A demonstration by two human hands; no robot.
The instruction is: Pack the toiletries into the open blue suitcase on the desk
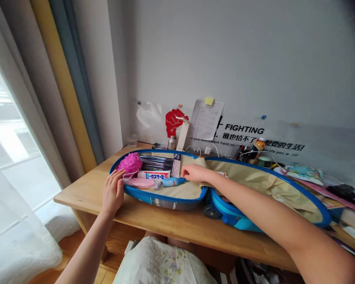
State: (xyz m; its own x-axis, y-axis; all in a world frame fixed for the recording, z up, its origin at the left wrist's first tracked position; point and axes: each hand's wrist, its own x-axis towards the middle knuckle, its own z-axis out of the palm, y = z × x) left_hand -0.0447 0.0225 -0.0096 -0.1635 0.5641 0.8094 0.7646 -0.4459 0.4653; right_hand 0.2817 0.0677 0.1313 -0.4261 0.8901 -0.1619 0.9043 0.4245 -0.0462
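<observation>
A suitcase (187,190) lies open on the table (88,191), with a puff (130,162), toothpaste (154,174) and bottle (170,182) (blue) in its left half. The left hand (113,192) is at its left end, the right hand (194,172) near its middle.

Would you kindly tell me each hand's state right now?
Left hand: open, at the suitcase rim.
Right hand: curled near the blue bottle; grip cannot be told.

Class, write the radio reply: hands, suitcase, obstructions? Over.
Left hand at left end of open suitcase. Right hand by blue bottle, contact unclear. Pink puff inside, left half. Right forearm crosses right half.
</observation>
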